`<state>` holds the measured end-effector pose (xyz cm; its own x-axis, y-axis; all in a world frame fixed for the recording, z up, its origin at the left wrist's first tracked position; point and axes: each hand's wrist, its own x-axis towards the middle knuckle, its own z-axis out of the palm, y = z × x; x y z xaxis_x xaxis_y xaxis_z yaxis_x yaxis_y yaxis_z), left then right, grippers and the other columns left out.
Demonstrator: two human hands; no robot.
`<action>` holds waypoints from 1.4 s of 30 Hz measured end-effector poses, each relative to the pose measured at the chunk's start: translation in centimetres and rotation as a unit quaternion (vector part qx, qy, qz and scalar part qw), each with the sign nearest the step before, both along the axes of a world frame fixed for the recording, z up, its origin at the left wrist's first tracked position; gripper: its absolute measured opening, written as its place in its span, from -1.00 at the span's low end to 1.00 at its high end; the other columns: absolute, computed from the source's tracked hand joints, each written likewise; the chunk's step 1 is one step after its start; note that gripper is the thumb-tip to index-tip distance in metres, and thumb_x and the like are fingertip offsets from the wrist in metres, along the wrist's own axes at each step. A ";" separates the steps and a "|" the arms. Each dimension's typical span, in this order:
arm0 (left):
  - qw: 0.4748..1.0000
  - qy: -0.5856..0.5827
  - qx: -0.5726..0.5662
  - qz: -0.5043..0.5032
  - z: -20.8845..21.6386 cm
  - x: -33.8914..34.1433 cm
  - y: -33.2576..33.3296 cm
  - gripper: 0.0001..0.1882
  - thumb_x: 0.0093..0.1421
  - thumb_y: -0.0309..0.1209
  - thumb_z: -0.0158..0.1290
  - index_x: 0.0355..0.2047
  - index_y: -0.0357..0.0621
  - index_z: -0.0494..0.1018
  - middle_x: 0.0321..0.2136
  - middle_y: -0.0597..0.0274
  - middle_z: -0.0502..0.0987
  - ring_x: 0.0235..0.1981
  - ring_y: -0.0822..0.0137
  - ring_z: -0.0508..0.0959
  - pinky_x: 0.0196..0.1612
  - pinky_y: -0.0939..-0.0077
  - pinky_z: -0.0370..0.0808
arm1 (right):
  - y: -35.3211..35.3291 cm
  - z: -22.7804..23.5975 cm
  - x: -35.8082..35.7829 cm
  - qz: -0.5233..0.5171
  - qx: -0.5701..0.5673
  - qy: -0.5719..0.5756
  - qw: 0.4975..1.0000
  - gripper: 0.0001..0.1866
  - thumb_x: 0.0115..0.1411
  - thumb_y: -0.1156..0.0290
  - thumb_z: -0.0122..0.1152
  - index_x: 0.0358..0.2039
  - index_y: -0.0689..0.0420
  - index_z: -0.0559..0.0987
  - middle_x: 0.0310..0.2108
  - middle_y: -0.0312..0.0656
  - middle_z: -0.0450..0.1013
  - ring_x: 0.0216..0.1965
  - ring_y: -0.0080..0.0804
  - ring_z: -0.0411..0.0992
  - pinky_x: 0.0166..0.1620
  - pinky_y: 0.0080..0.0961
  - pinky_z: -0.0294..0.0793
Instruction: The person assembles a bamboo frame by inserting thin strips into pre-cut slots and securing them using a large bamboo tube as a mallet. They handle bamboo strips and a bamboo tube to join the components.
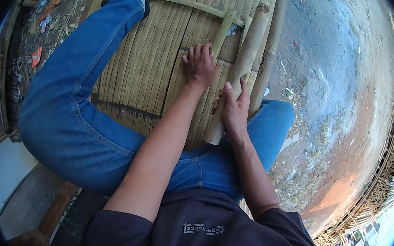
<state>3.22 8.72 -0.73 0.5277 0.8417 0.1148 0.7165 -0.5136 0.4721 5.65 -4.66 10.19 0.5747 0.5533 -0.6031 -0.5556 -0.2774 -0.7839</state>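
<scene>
My right hand (pixel 235 109) is wrapped round the lower part of a thick bamboo pole (pixel 252 42), its thumb on top and some fingers hidden beneath. The pole lies lengthwise, its near end over my lap, with a notch in its side just ahead of the hand. My left hand (pixel 200 66) rests on the bamboo slat platform (pixel 162 38), fingers bent and slightly apart. It lies against the near part of a narrow green bamboo strip (pixel 224 30); whether the thumb presses on the strip is unclear.
A thin crosswise bamboo strip (pixel 190 2) spans the platform's far part. Another bamboo pole (pixel 269 53) edges the platform on the right, beside bare ground (pixel 325 88). Stacked bamboo (pixel 383 176) stands at far right. My bent legs (pixel 64 109) frame the work area; litter lies at left.
</scene>
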 end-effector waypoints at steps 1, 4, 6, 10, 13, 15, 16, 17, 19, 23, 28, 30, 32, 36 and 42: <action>1.000 0.002 0.000 -0.002 0.0 0.0 -0.1 -0.71 0.35 -0.24 -0.07 0.04 0.04 0.40 -0.08 0.21 0.46 -0.01 0.14 0.43 -0.02 0.06 0.29 | 0.1 -0.1 -0.1 -0.024 0.002 -0.014 1.000 -0.19 0.42 0.29 0.10 0.47 0.15 -0.16 -0.38 -0.20 0.40 -0.60 -0.45 0.42 -0.54 -0.44 0.50; 1.000 0.008 0.005 0.002 0.1 0.2 0.0 -0.71 0.35 -0.24 -0.07 0.04 0.03 0.40 -0.09 0.22 0.46 -0.01 0.14 0.44 -0.02 0.05 0.29 | -0.4 -0.6 -0.8 0.019 -0.029 -0.011 0.999 -0.17 0.42 0.28 0.10 0.47 0.14 -0.20 -0.38 -0.19 0.40 -0.59 -0.45 0.42 -0.54 -0.43 0.51; 1.000 0.001 -0.007 0.007 0.2 0.2 -0.1 -0.71 0.36 -0.26 -0.08 0.05 0.05 0.41 -0.08 0.24 0.48 0.00 0.14 0.44 0.01 0.04 0.27 | -0.4 -0.9 -0.9 0.019 -0.029 -0.012 0.999 -0.16 0.42 0.28 0.09 0.47 0.14 -0.21 -0.39 -0.19 0.40 -0.59 -0.44 0.43 -0.53 -0.42 0.52; 1.000 -0.010 -0.003 0.006 0.1 0.4 0.0 -0.71 0.36 -0.26 -0.09 0.05 0.06 0.41 -0.07 0.25 0.49 0.00 0.13 0.44 0.01 0.03 0.27 | -0.1 0.3 -1.2 0.008 -0.007 -0.021 1.000 -0.21 0.39 0.30 0.16 0.42 0.26 -0.05 -0.40 -0.20 0.42 -0.57 -0.51 0.42 -0.51 -0.51 0.48; 1.000 0.007 0.008 0.010 0.2 0.1 -0.1 -0.72 0.36 -0.26 -0.09 0.05 0.06 0.41 -0.07 0.25 0.49 0.00 0.14 0.44 0.01 0.03 0.27 | 0.1 0.1 -1.5 0.057 -0.006 -0.042 0.997 -0.21 0.38 0.29 0.17 0.42 0.27 -0.04 -0.43 -0.20 0.42 -0.58 -0.52 0.42 -0.51 -0.52 0.49; 1.000 -0.004 0.003 0.006 0.2 0.4 -0.2 -0.72 0.36 -0.26 -0.09 0.05 0.07 0.41 -0.07 0.25 0.49 0.00 0.15 0.45 0.01 0.04 0.27 | 0.3 -0.3 -1.2 -0.006 -0.002 -0.034 0.999 -0.22 0.38 0.29 0.17 0.42 0.26 -0.02 -0.43 -0.20 0.43 -0.58 -0.52 0.42 -0.52 -0.52 0.48; 1.000 -0.009 -0.001 0.005 0.2 0.4 -0.3 -0.72 0.36 -0.26 -0.09 0.05 0.07 0.41 -0.07 0.26 0.49 0.00 0.15 0.45 0.00 0.04 0.27 | 0.2 -0.4 -1.2 -0.037 0.000 -0.029 0.999 -0.23 0.38 0.29 0.17 0.41 0.26 -0.02 -0.44 -0.20 0.43 -0.58 -0.53 0.42 -0.52 -0.52 0.48; 1.000 -0.001 0.006 0.006 0.2 0.2 -0.2 -0.72 0.36 -0.26 -0.09 0.05 0.07 0.41 -0.07 0.26 0.49 0.00 0.15 0.45 0.00 0.04 0.28 | -0.2 -0.5 -0.8 0.031 -0.023 -0.019 0.999 -0.23 0.38 0.29 0.16 0.41 0.27 -0.02 -0.43 -0.19 0.43 -0.57 -0.52 0.43 -0.51 -0.51 0.50; 1.000 0.011 0.018 0.006 0.1 0.1 -0.1 -0.72 0.36 -0.26 -0.09 0.05 0.08 0.40 -0.08 0.26 0.49 0.00 0.16 0.45 0.00 0.04 0.28 | -0.2 -0.1 -1.1 0.031 -0.008 -0.017 0.999 -0.23 0.38 0.30 0.16 0.41 0.28 -0.02 -0.42 -0.19 0.43 -0.57 -0.51 0.44 -0.50 -0.51 0.51; 1.000 0.003 0.001 0.002 0.1 0.1 -0.2 -0.70 0.32 -0.27 -0.04 0.04 0.03 0.41 -0.07 0.22 0.47 0.00 0.14 0.44 0.00 0.05 0.29 | -0.2 -0.5 -1.3 0.029 -0.001 -0.020 0.999 -0.24 0.38 0.31 0.15 0.41 0.28 -0.03 -0.39 -0.19 0.44 -0.58 -0.49 0.44 -0.51 -0.50 0.50; 1.000 0.020 -0.006 0.010 0.3 0.3 -0.4 -0.72 0.37 -0.26 -0.10 0.05 0.06 0.40 -0.06 0.25 0.48 0.01 0.16 0.45 0.00 0.04 0.28 | -0.1 -0.6 -1.2 -0.044 -0.010 -0.038 0.998 -0.26 0.39 0.31 0.14 0.40 0.28 -0.01 -0.39 -0.19 0.43 -0.58 -0.50 0.44 -0.50 -0.50 0.50; 1.000 0.009 0.004 0.009 0.3 0.5 -0.1 -0.72 0.37 -0.26 -0.11 0.05 0.06 0.40 -0.06 0.25 0.48 0.01 0.15 0.45 0.00 0.04 0.28 | -0.1 -0.5 -1.1 0.017 -0.004 -0.016 1.000 -0.26 0.39 0.30 0.14 0.40 0.28 -0.01 -0.39 -0.19 0.43 -0.58 -0.50 0.43 -0.50 -0.50 0.50; 1.000 0.006 0.007 0.011 0.1 0.3 -0.2 -0.71 0.35 -0.26 -0.09 0.05 0.06 0.40 -0.06 0.24 0.48 0.01 0.14 0.44 0.00 0.04 0.28 | -0.2 -0.4 -1.2 0.031 0.003 -0.008 0.999 -0.26 0.39 0.30 0.14 0.40 0.27 -0.01 -0.39 -0.19 0.43 -0.58 -0.50 0.43 -0.50 -0.50 0.50; 1.000 0.001 0.006 0.006 0.1 0.5 -0.2 -0.70 0.33 -0.25 -0.05 0.04 0.05 0.40 -0.08 0.22 0.47 0.01 0.14 0.43 0.00 0.03 0.29 | 0.1 -0.3 -1.3 0.035 -0.001 -0.005 0.999 -0.26 0.39 0.30 0.14 0.40 0.27 -0.01 -0.37 -0.18 0.43 -0.57 -0.50 0.43 -0.51 -0.50 0.49; 1.000 0.014 0.002 0.010 0.2 0.5 -0.4 -0.71 0.33 -0.25 -0.05 0.04 0.06 0.40 -0.07 0.21 0.46 0.01 0.13 0.43 0.01 0.03 0.29 | 0.4 0.0 -1.6 -0.048 0.003 -0.010 0.999 -0.23 0.39 0.30 0.15 0.40 0.28 -0.04 -0.37 -0.18 0.43 -0.55 -0.49 0.43 -0.49 -0.51 0.50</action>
